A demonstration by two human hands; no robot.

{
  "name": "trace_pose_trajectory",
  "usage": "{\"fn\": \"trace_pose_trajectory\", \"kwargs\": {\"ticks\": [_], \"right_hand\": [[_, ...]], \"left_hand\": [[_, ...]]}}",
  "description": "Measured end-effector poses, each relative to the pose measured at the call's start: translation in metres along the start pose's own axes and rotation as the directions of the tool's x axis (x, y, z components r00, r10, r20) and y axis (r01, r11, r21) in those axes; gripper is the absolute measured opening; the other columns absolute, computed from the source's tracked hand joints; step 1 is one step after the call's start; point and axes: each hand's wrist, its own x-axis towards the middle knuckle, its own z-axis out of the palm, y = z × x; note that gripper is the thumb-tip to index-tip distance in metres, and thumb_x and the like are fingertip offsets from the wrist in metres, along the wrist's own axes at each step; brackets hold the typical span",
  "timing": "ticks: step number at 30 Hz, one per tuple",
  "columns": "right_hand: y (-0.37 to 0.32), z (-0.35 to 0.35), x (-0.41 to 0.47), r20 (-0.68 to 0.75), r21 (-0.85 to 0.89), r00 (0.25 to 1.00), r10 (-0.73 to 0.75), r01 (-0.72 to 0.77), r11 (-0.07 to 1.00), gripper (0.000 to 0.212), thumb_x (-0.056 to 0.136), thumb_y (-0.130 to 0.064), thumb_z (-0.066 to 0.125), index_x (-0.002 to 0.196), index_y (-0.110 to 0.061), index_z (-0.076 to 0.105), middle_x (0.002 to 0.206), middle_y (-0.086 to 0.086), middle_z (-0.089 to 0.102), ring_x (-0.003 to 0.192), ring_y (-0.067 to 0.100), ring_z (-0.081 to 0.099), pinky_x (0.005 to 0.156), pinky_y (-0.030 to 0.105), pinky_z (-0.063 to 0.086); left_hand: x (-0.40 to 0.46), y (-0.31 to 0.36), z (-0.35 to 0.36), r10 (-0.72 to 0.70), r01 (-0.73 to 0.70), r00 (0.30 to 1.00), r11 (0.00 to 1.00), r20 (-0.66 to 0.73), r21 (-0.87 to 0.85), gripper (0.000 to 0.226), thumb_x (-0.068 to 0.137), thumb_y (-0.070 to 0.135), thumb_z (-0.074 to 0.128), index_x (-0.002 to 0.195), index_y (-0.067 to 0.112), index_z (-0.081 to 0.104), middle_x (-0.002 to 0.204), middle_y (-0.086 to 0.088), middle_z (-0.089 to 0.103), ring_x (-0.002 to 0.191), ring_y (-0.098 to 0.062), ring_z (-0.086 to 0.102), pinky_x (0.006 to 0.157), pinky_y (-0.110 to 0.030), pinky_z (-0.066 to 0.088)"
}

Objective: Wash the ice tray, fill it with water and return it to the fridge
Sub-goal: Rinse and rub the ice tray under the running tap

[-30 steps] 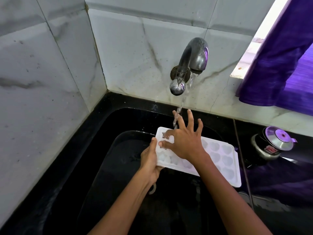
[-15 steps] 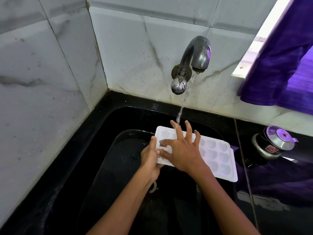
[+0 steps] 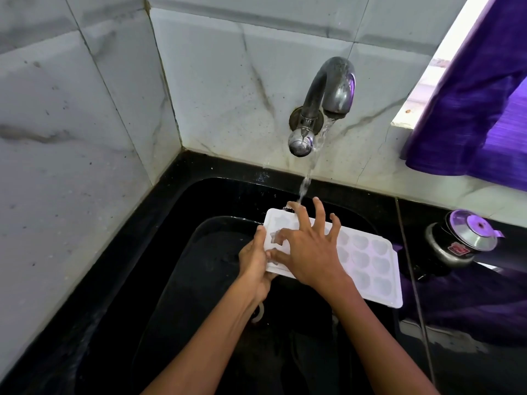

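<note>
A white ice tray [image 3: 370, 266] with shaped cavities is held over the black sink [image 3: 199, 280]. My left hand [image 3: 253, 260] grips its left end, thumb on top. My right hand [image 3: 310, 252] lies on the tray's left half with fingers spread, the index fingertip curled into a cavity. Water runs from the steel tap [image 3: 328, 98] and lands on the tray's far left corner by my right fingertips. The cavities under my right hand are hidden.
Marble-tiled walls close the sink in on the left and behind. A small black pot with a steel lid [image 3: 462, 240] stands on the black counter to the right. A purple cloth [image 3: 479, 104] hangs at the upper right by the window ledge.
My right hand has shifted a little across the tray's left cavities, its fingers spreading and closing as it rubs. The left hand keeps the same hold. Water keeps running.
</note>
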Motion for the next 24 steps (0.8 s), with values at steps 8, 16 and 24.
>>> {"fn": "trace_pose_trajectory", "kwargs": {"ticks": [8,16,24], "right_hand": [[0.001,0.004,-0.002,-0.016,0.017,1.0,-0.011,0.011,1.0,0.037,0.087,-0.059,0.048,0.114,-0.039,0.061,0.157,-0.004,0.006,0.142,0.031,-0.017,0.104,0.05,-0.012],[0.002,0.008,-0.019,-0.042,0.104,0.998,-0.051,0.055,0.993,0.031,0.092,-0.056,0.041,0.113,-0.04,0.055,0.157,-0.005,-0.002,0.138,0.026,-0.024,0.106,0.047,-0.011],[-0.002,0.025,-0.011,-0.203,-0.086,0.977,-0.071,0.055,0.995,0.035,0.05,-0.045,0.086,0.079,-0.041,0.066,0.131,0.006,0.057,0.13,0.038,0.027,0.099,0.053,0.016]], "left_hand": [[-0.002,-0.002,-0.001,-0.007,0.007,1.0,1.0,-0.005,-0.017,0.039,0.097,0.04,0.047,0.096,0.007,0.068,0.066,-0.007,0.07,0.053,-0.017,0.065,0.051,-0.028,0.055],[-0.001,0.009,0.006,0.001,-0.003,0.999,0.999,-0.037,-0.053,0.037,0.096,0.04,0.049,0.1,0.008,0.066,0.075,-0.008,0.07,0.044,-0.012,0.061,0.037,-0.018,0.044],[0.008,0.01,0.009,-0.04,0.036,0.995,0.998,-0.092,-0.05,0.042,0.095,0.044,0.049,0.11,0.006,0.062,0.065,-0.006,0.059,0.033,-0.01,0.05,0.029,-0.014,0.03]]}}
